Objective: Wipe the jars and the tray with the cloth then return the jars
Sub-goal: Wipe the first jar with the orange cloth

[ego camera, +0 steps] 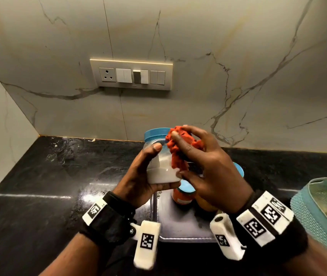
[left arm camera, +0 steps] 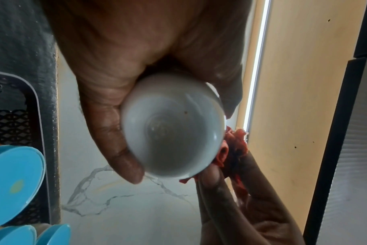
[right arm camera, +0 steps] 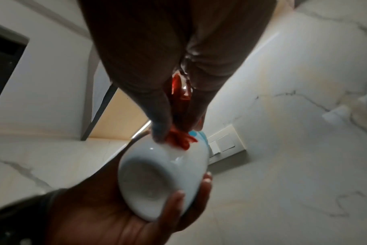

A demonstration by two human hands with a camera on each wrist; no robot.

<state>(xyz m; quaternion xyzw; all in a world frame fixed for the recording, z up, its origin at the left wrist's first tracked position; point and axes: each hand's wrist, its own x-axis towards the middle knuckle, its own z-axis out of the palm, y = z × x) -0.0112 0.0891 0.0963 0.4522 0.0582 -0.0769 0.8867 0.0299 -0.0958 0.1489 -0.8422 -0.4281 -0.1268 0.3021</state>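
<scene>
A clear jar [ego camera: 162, 172] with a blue lid and white contents is lifted above the counter, tilted, in my left hand [ego camera: 138, 176], whose fingers curl round its lower part. From the wrist views I see the jar's round base [left arm camera: 172, 132] [right arm camera: 157, 179]. My right hand [ego camera: 204, 166] grips a crumpled orange-red cloth [ego camera: 180, 148] and presses it against the jar's side [right arm camera: 180, 140]. Below the hands lies a dark grey tray [ego camera: 178, 226] with an orange-filled, blue-lidded jar [ego camera: 182, 196] on it; other jars there are mostly hidden behind my right hand.
The black stone counter [ego camera: 39, 186] runs to a marble wall with a switch panel [ego camera: 131, 74]. A teal basket [ego camera: 321, 212] stands at the right edge. Blue lids [left arm camera: 13, 182] show low in the left wrist view.
</scene>
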